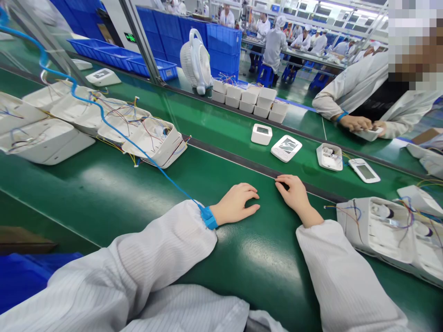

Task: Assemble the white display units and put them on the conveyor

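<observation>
My left hand [237, 203] rests on the green bench, empty, fingers and thumb apart; a blue strap [208, 217] with a coiled cord circles its wrist. To its right, my right hand [295, 196] holds nothing, its fingers loosely apart near the dark strip [233, 158] along the bench. Beyond the hands, on the green belt, lie a white device with a small grey screen [262, 134] and a larger white display unit [286, 148]. Farther right are an open white housing [329, 157] and a white panel with a grey screen [365, 170].
Open white housings with loose wires [148, 138] line the left side; more housings [387, 226] sit by my right forearm. Stacked white cases [247, 99] and a fan [196, 64] stand across the belt. A co-worker's hands [363, 124] hold a white part at upper right.
</observation>
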Demonstrator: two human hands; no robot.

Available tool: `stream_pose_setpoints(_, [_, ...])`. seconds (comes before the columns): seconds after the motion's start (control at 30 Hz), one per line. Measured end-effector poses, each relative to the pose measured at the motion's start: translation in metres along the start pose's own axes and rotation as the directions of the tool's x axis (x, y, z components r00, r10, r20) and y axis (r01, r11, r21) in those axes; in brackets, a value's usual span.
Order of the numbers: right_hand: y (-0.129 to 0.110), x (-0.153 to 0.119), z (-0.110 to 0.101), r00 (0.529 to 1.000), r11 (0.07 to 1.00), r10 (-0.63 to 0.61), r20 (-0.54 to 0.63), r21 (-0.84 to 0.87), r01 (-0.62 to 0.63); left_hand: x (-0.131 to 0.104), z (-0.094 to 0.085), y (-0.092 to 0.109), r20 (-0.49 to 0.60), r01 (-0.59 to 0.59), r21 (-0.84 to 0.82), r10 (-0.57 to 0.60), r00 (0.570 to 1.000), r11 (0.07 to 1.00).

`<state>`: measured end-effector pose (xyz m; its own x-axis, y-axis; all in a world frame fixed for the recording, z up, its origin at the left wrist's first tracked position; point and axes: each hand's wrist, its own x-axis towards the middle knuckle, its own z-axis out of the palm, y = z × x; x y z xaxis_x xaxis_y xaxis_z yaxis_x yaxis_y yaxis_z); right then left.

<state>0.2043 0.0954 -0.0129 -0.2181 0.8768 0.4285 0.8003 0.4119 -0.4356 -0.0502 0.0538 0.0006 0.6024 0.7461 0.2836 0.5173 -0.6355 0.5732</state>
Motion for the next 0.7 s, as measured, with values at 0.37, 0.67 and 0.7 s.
stream_pose_setpoints(0.37, [0.016,0.017,-0.006,0.984,0.987,0.144,-0.102,-0.050,-0.150,-0.001,0.001,0.007,0.037,0.013,0.058,-0.015,0.999,0.998])
stream_pose_setpoints(0.67, [0.090,0.055,-0.027,0.904,0.883,0.402,-0.148,-0.199,-0.425,-0.001,0.001,0.007,0.057,-0.006,0.065,0.002,0.998,0.998])
stream_pose_setpoints(0.7, [0.094,0.054,-0.025,0.904,0.879,0.412,-0.115,-0.211,-0.428,-0.001,0.002,0.007,0.057,-0.010,0.065,0.006,0.998,0.998])
